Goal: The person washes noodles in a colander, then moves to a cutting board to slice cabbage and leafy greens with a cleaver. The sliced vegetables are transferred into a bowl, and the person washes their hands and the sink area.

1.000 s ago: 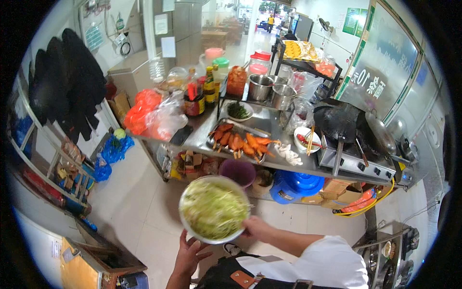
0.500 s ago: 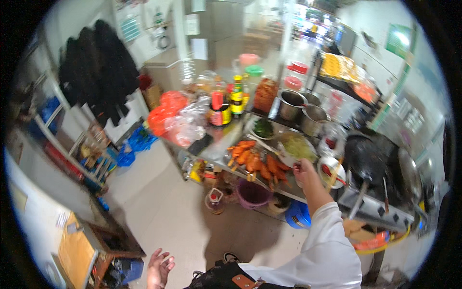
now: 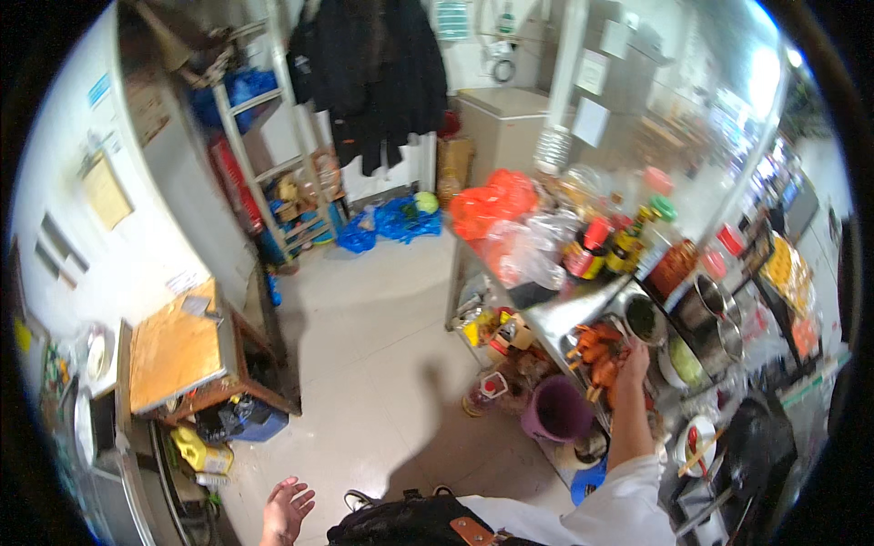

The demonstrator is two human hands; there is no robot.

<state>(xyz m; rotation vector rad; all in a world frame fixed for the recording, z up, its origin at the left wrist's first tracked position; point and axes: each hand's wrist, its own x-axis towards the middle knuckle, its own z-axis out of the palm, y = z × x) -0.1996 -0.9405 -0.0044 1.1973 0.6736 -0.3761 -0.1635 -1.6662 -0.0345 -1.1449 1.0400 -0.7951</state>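
Note:
My right hand (image 3: 634,362) is over the metal counter, beside the orange-red skewered meat pieces (image 3: 596,350) and just below a bowl of dark chopped greens (image 3: 643,318). Its fingers look drawn together; what they hold, if anything, is hidden and blurred. Low on the left, my left hand (image 3: 288,508) hangs above the floor, open, its fingers apart and nothing in them. To the right of my right hand is a dish of pale green shreds (image 3: 683,361). Farther right, a white bowl (image 3: 685,448) has something red in it.
Sauce bottles (image 3: 587,250) and orange plastic bags (image 3: 492,205) crowd the counter's far end. A purple bucket (image 3: 557,409) stands below, near a clear jug (image 3: 487,391). On the left is a wooden-topped table (image 3: 177,355). A black wok (image 3: 751,432) is at right.
The view has swung left, bringing the wooden-topped table further in. My right hand has shifted from the pale shreds' dish toward the skewers and greens. My left hand stays low and open.

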